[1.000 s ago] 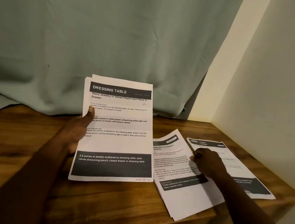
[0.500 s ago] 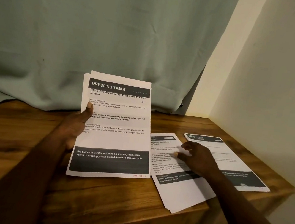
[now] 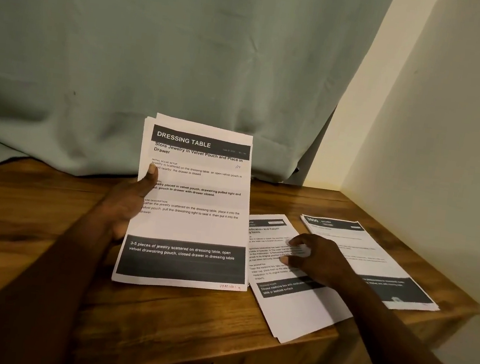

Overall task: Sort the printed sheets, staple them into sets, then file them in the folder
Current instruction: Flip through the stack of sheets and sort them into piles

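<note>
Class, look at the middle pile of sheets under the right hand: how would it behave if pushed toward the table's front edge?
The middle pile looks thin, its edges fanned, so sheets would probably slide apart on the smooth wooden table. Its corner appears to overhang the front edge, so a push might tip it off. Lifted one-sided, it would likely droop.

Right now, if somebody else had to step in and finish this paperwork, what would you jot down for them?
Left hand: grips the held stack, "Dressing Table" page on top.
Right hand: fingertips on the middle pile on the table; whether it pinches a sheet is unclear.
The far-right pile lies beside it.
Done: two piles begun.
Left: rest of sorting, stapling, filing; no stapler or folder in view.
</note>
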